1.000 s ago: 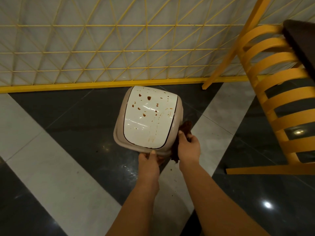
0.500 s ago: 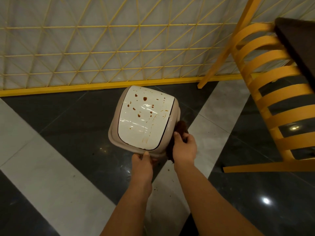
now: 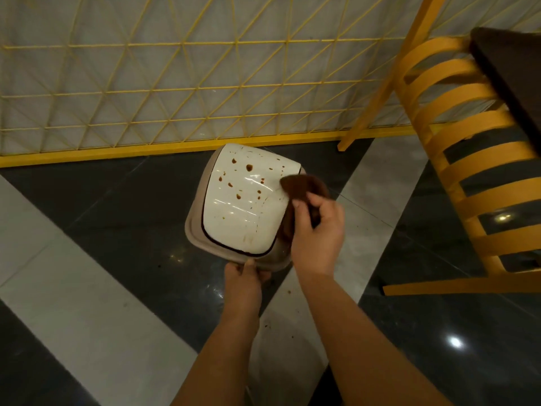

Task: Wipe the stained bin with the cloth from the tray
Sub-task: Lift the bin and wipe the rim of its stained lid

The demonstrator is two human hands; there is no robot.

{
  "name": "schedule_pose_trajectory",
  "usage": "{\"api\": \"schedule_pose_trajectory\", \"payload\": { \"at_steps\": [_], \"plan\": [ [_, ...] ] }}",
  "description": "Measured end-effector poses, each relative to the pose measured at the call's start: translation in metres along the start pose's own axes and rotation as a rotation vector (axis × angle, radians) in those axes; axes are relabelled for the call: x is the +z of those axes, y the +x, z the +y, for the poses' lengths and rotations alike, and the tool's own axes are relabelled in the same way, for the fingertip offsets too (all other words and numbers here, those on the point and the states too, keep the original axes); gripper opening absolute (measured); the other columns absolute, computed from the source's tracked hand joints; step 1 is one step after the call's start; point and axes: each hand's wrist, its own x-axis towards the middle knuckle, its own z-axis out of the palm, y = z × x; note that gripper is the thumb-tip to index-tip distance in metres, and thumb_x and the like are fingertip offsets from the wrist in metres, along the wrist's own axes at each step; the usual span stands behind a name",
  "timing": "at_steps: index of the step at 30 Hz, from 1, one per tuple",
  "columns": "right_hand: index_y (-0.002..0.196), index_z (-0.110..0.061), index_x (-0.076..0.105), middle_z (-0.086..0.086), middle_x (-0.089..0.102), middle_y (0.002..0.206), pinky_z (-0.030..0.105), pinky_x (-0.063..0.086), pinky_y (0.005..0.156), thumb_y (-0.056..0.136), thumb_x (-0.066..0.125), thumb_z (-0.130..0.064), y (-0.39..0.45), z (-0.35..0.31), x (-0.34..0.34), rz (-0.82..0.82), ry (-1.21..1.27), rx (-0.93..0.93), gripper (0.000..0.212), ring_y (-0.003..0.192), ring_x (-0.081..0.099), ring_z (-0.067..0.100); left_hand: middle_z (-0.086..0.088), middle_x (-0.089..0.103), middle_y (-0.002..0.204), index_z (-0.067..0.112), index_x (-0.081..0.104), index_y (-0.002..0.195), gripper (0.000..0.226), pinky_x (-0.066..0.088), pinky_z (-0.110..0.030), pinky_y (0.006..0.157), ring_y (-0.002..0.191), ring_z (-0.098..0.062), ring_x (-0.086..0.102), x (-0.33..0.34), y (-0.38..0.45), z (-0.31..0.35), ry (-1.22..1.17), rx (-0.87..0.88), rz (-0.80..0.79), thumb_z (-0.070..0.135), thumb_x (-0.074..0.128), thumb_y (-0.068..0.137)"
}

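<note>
Right hand pinching brown cloth against right edge of bin lid; left hand gripping near rim, steadying. Bin on dark floor near yellow fence, chair to the right. Probably wiping just begun, spots remaining. Next: sweep cloth leftward across stains with firm pressure.

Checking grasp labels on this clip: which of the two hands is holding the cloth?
The right hand grips the brown cloth at the right edge of the stained bin lid. The left hand only holds the bin's near rim.
</note>
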Motion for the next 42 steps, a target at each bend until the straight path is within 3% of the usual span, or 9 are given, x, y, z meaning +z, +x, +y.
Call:
{"api": "schedule_pose_trajectory", "payload": {
  "at_steps": [3,9,16,21,24,28,33,39,42],
  "plan": [
    [0.107,-0.028,0.064,-0.012,0.056,0.11,0.016,0.044,0.091,0.092,0.061,-0.025,0.009,-0.002,-0.002,0.02,0.049,0.093,0.016,0.096,0.052,-0.008,-0.011,0.063,0.117,0.008,0.048,0.128,0.028,0.051,-0.032,0.082,0.092,-0.018,0.061,0.0,-0.001,0.0,-0.004,0.01,-0.007,0.018,0.047,0.101],
    [0.091,-0.042,0.057,-0.013,0.058,0.095,0.008,0.046,0.08,0.087,0.066,-0.008,-0.066,0.034,-0.012,-0.104,0.014,-0.033,0.035,0.094,0.057,-0.003,-0.01,0.064,0.12,0.014,0.053,0.123,0.024,0.046,-0.05,0.102,0.111,-0.026,0.061,0.0,-0.003,0.004,0.031,-0.031,-0.01,0.022,0.048,0.1],
    [0.107,-0.026,0.066,-0.016,0.057,0.105,0.003,0.041,0.082,0.092,0.06,-0.022,0.001,0.001,-0.004,-0.031,0.068,0.049,0.016,0.097,0.05,-0.015,-0.013,0.063,0.121,0.007,0.048,0.13,0.03,0.049,-0.034,0.087,0.087,-0.016,0.063,0.004,-0.006,0.005,0.002,-0.012,0.006,0.018,0.047,0.102],
    [0.095,-0.027,0.065,-0.013,0.059,0.098,0.012,0.048,0.081,0.089,0.064,-0.016,-0.045,0.021,-0.007,-0.106,-0.003,0.032,0.012,0.093,0.056,-0.005,-0.007,0.062,0.122,0.019,0.051,0.122,0.022,0.047,-0.046,0.099,0.108,-0.024,0.06,0.005,-0.008,0.007,0.015,-0.054,0.005,0.022,0.048,0.1],
    [0.096,-0.03,0.063,-0.011,0.061,0.1,0.016,0.05,0.087,0.088,0.066,-0.012,-0.072,0.038,-0.006,-0.176,-0.082,0.022,0.02,0.095,0.057,-0.005,-0.007,0.061,0.115,0.016,0.049,0.122,0.022,0.048,-0.042,0.092,0.104,-0.023,0.059,0.003,-0.009,0.005,0.025,-0.079,-0.009,0.02,0.046,0.101],
    [0.098,-0.027,0.066,-0.014,0.06,0.1,0.005,0.044,0.081,0.09,0.064,-0.016,-0.041,0.014,-0.004,-0.098,0.035,0.041,0.015,0.095,0.055,-0.009,-0.008,0.066,0.123,0.018,0.055,0.129,0.031,0.05,-0.048,0.099,0.108,-0.024,0.065,0.004,-0.011,0.008,0.032,-0.041,-0.026,0.024,0.05,0.099],
    [0.101,-0.029,0.066,-0.017,0.06,0.101,0.007,0.045,0.081,0.091,0.061,-0.02,-0.009,0.002,-0.007,-0.058,0.1,0.085,0.014,0.096,0.055,-0.01,-0.009,0.064,0.125,0.015,0.051,0.134,0.034,0.048,-0.044,0.1,0.109,-0.024,0.064,0.006,-0.011,0.01,0.016,-0.022,-0.021,0.02,0.048,0.101],
    [0.091,-0.037,0.06,-0.014,0.061,0.098,0.018,0.051,0.088,0.087,0.065,-0.006,-0.073,0.044,-0.018,-0.187,-0.058,0.123,0.031,0.094,0.059,-0.002,-0.002,0.061,0.107,0.019,0.05,0.114,0.014,0.047,-0.042,0.093,0.094,-0.015,0.059,0.001,-0.014,0.005,0.003,-0.065,-0.043,0.022,0.048,0.101],
    [0.096,-0.03,0.066,-0.016,0.061,0.097,0.014,0.05,0.083,0.088,0.066,-0.013,-0.049,0.027,-0.014,-0.121,-0.016,0.075,0.02,0.092,0.058,-0.005,-0.006,0.062,0.117,0.017,0.051,0.12,0.02,0.045,-0.047,0.102,0.106,-0.022,0.06,0.0,-0.013,0.005,0.035,-0.051,-0.024,0.022,0.045,0.102]
  ]
}}
